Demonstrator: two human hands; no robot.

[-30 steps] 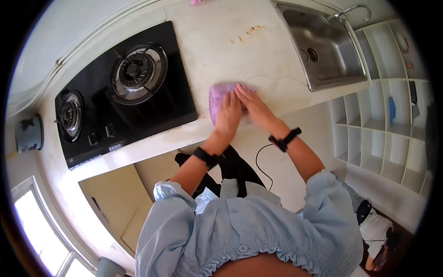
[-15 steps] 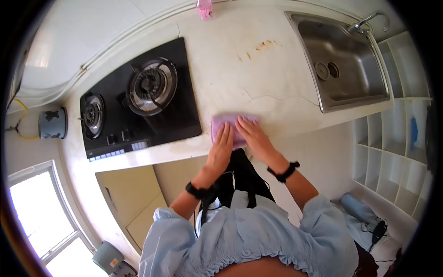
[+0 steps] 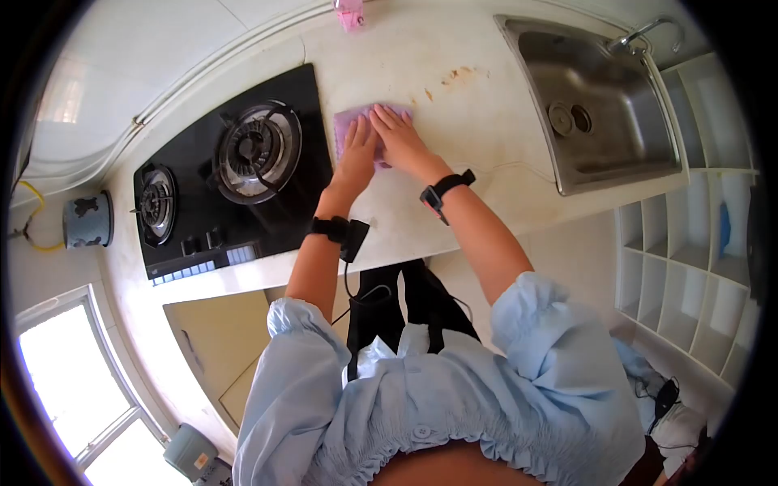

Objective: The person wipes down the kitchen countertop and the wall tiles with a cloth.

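Cloth (image 3: pixel 344 128) lies on the counter (image 3: pixel 478 142), upper ctr of frame, just R of the hob (image 3: pixel 194 174); can't tell if its L edge touches the hob. L hand (image 3: pixel 356 159) & R hand (image 3: pixel 400 147) both lie on it, fingers straight & tog., pointing up-frame, side by side. Neither is curled round anything; it's flat contact from above. Thumbs' hold, if any: can't tell.

Main risk, prob.: w/ flat hands only, uneven pressure could make cloth slip or bunch. Too far L & it could snag on hob edge, or L fingers could knock the nearer burner (image 3: pixel 251 147). Cable (image 3: pixel 353 293) hangs in a loop from L strap (image 3: pixel 327 228), nr counter's front edge, so a long reach might catch or tug it.

Further out: brown stains (image 3: pixel 455 74), upper ctr, a bit R of cloth; rough spots there might drag. Pink bottle (image 3: pixel 350 14), top edge, could tip if bumped. Sink (image 3: pixel 604 77) & tap (image 3: pixel 658 27), upper R, well apart from hands.
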